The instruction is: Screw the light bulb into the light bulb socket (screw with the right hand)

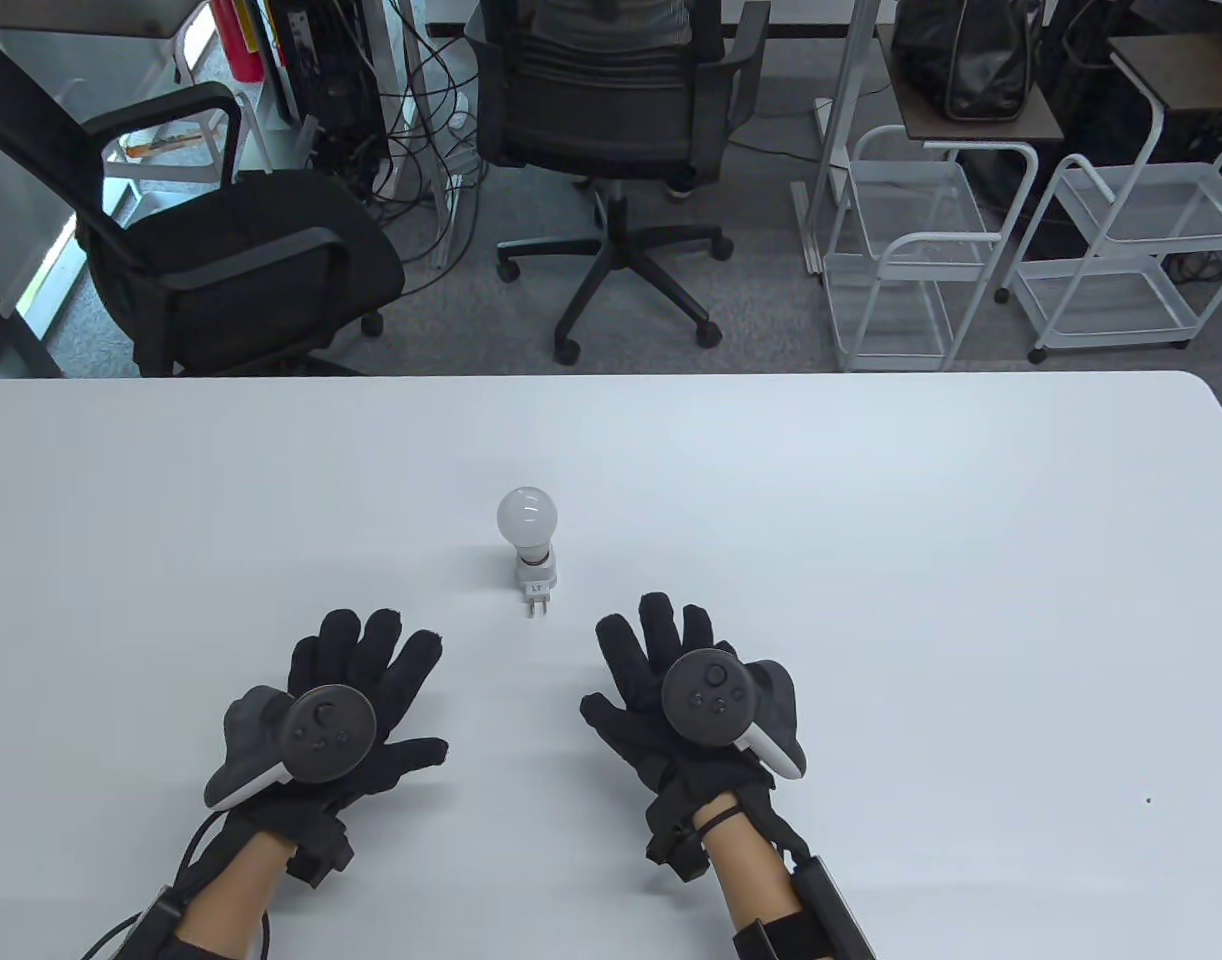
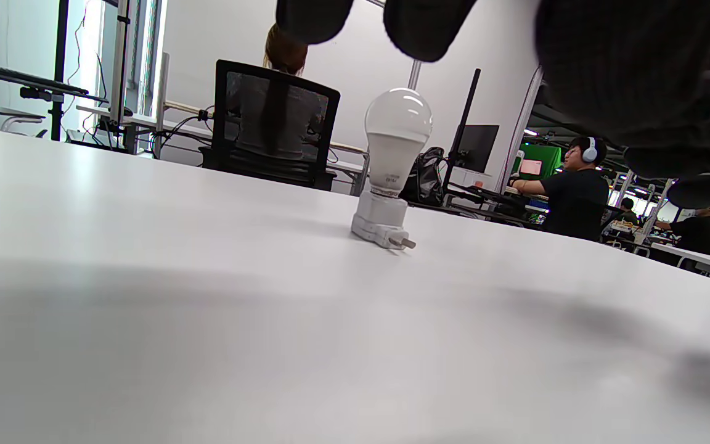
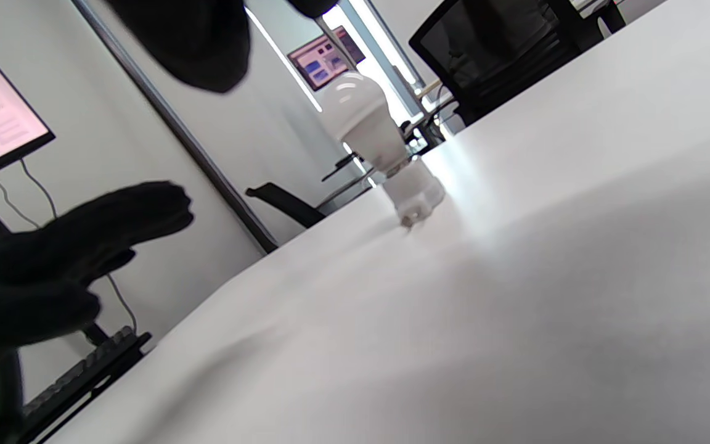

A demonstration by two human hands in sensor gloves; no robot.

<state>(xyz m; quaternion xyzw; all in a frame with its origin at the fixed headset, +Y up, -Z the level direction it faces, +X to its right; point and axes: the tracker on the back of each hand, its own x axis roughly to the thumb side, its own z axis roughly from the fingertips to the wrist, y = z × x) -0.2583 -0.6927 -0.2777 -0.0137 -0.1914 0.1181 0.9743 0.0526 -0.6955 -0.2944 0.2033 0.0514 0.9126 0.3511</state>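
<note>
A white light bulb (image 1: 526, 516) stands upright in a small white plug-in socket (image 1: 536, 578) near the middle of the white table (image 1: 871, 520), its plug prongs pointing toward me. The bulb (image 2: 397, 132) and socket (image 2: 379, 219) show in the left wrist view, and the bulb (image 3: 358, 120) and socket (image 3: 415, 192) in the right wrist view. My left hand (image 1: 356, 690) lies flat and empty, fingers spread, near and left of the socket. My right hand (image 1: 671, 680) lies flat and empty, fingers spread, near and right of it. Neither hand touches the bulb.
Beyond the table's far edge stand two black office chairs (image 1: 221, 240) (image 1: 611, 110) and white wire carts (image 1: 901, 260). A small dark speck (image 1: 1148, 800) lies on the table at the right.
</note>
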